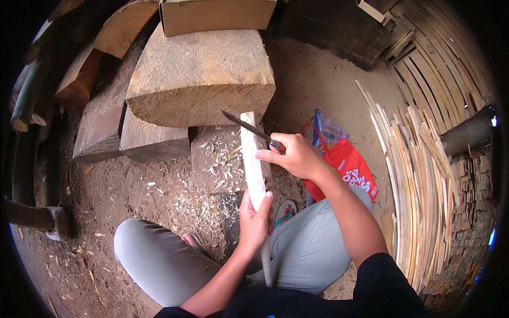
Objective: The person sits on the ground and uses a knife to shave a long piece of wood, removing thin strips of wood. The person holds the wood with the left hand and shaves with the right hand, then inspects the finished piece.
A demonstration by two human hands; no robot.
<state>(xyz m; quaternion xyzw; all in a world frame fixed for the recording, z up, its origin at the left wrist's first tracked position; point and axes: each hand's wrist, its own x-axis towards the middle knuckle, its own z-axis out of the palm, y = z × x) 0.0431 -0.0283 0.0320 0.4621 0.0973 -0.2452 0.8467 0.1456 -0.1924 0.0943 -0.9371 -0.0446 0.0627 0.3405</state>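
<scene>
My left hand (254,220) is closed around the middle of a pale, peeled wooden stick (251,153). The stick is thicker at its far end and tapers to a thin end between my legs. In my right hand (297,155) is the handle of a knife (248,126), mostly hidden by my fingers. Its dark, pointed blade slants across the stick near the thick end and points to the far left. My right thumb is close to the stick's side; whether it touches I cannot tell.
Curly wood shavings (217,161) lie on a board and the dirt floor. Ahead stands a big cut timber block (201,63) with a cardboard box (217,16) on it. A red bag (347,164) rests right of my legs, near a stack of long wood strips (419,196). A hammer-like tool (55,222) is at left.
</scene>
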